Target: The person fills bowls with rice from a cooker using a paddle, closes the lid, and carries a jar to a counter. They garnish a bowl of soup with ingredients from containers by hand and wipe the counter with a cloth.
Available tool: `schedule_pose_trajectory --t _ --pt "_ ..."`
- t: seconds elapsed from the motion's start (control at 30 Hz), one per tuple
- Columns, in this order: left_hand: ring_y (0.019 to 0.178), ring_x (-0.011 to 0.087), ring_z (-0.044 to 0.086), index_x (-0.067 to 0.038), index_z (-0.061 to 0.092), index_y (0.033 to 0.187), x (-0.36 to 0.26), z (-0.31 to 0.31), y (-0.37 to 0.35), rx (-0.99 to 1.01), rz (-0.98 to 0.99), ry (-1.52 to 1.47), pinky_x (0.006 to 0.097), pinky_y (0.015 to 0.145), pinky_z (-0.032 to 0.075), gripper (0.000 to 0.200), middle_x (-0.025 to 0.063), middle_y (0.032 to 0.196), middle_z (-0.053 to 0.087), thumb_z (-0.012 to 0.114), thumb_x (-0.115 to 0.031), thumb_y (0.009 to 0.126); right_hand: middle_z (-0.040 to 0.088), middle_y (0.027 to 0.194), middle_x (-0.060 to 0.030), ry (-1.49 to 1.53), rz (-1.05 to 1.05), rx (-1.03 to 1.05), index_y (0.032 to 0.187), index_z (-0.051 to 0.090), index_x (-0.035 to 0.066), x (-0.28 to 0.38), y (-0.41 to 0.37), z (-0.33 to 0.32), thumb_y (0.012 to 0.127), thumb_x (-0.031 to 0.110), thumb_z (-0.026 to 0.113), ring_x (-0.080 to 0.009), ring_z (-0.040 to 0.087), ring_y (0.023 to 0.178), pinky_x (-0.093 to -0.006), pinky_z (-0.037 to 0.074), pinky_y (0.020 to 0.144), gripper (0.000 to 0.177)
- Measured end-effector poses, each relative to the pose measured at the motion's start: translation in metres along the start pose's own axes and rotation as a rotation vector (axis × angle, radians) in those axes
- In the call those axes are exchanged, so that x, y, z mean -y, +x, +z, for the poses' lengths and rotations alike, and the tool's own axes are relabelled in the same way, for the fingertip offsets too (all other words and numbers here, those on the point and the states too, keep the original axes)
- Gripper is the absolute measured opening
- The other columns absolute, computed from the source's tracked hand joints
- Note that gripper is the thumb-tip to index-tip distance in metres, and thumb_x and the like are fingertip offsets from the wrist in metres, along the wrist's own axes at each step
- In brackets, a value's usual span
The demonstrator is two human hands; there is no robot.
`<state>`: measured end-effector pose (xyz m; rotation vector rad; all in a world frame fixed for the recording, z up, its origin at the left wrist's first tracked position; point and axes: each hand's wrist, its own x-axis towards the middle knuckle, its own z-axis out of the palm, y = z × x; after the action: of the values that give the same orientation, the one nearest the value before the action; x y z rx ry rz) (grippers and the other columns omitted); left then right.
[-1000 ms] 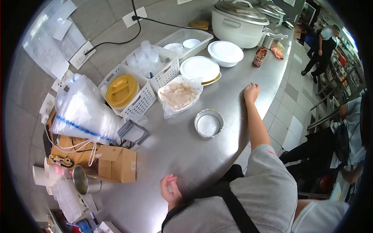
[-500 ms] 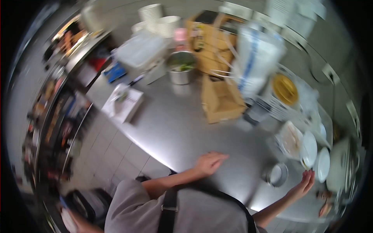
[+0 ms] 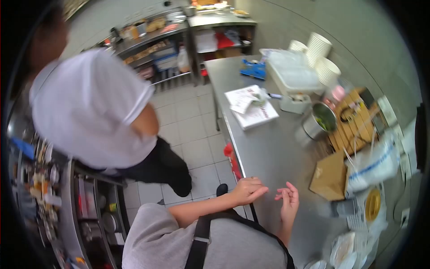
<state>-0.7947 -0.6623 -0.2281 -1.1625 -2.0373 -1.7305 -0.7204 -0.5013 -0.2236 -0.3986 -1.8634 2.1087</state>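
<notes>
Over the near edge of the steel table (image 3: 286, 152) is my left hand (image 3: 250, 190), its fingers curled and the thumb pointing right; whether it holds anything is hidden. Just to its right, my right hand (image 3: 289, 199) is raised above the tabletop with fingers apart and loosely bent, holding nothing. The two hands do not touch. Farther along the table lies a white printed box (image 3: 257, 117) with a small clear bag on top. A metal pot (image 3: 319, 121) with green leaves inside stands beyond, near an open cardboard box (image 3: 329, 177).
A person in a white shirt (image 3: 89, 107) stands at the left, beside shelves (image 3: 92, 206). Stacked white cups (image 3: 318, 47), a plastic tub (image 3: 295, 74) and a blue tape dispenser (image 3: 253, 69) occupy the table's far end. A white bag (image 3: 374, 166) is at the right.
The view has swung left, bringing the person in white into sight. My right hand has come in from the right, close to my left hand.
</notes>
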Motion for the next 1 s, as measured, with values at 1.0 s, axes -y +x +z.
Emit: schedule_pose_trajectory --t 1.0 --pt "0.088 0.0348 0.057 -0.001 0.048 0.114 0.182 -0.519 -0.133 0.028 -1.097 0.9 0.0423 0.075 0.047 0.051 0.02 0.095 0.058 0.055 -0.038 0.079 0.056 0.077 -0.0076 -0.506 -0.117 0.998 0.108 0.051 0.002 -0.144 0.179 0.604 0.081 0.028 0.057 -0.0128 0.052 0.062 -0.0263 0.043 0.06 0.038"
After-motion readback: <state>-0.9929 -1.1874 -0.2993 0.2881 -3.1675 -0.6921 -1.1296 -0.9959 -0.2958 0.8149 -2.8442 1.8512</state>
